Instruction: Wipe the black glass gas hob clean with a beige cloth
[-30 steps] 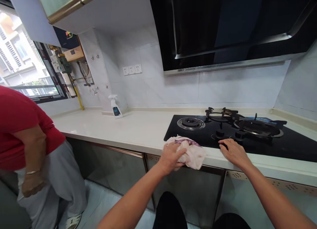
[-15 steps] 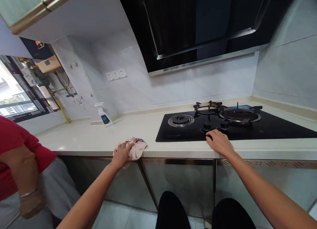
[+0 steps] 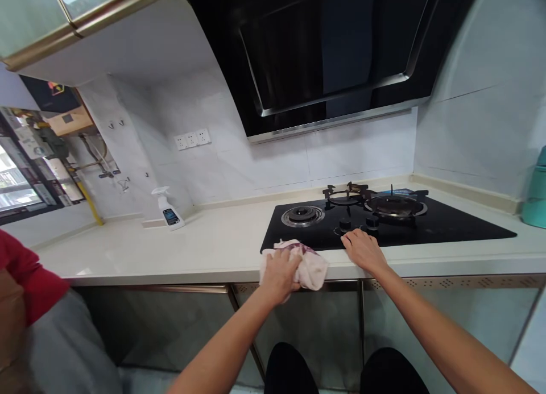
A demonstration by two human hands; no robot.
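My left hand (image 3: pixel 279 273) is closed on a crumpled pale pink cloth (image 3: pixel 310 264) and presses it on the front edge of the cream countertop (image 3: pixel 205 246), at the near left corner of the black glass gas hob (image 3: pixel 447 226). My right hand (image 3: pixel 362 250) lies flat with fingers stretched out on the hob's front edge, just in front of the two control knobs (image 3: pixel 357 225). The hob has a bare burner (image 3: pixel 302 214) on the left and pan supports (image 3: pixel 375 198) towards the right.
A white spray bottle (image 3: pixel 168 210) stands at the back of the counter by the tiled wall. A black extractor hood (image 3: pixel 324 53) hangs over the hob. Another person in a red top (image 3: pixel 25 274) stands at the left. A teal container (image 3: pixel 535 192) sits at far right.
My left hand slid the cloth left along the counter edge, then back right to the hob's corner. My right hand stayed on the hob's front edge. The view swung right.
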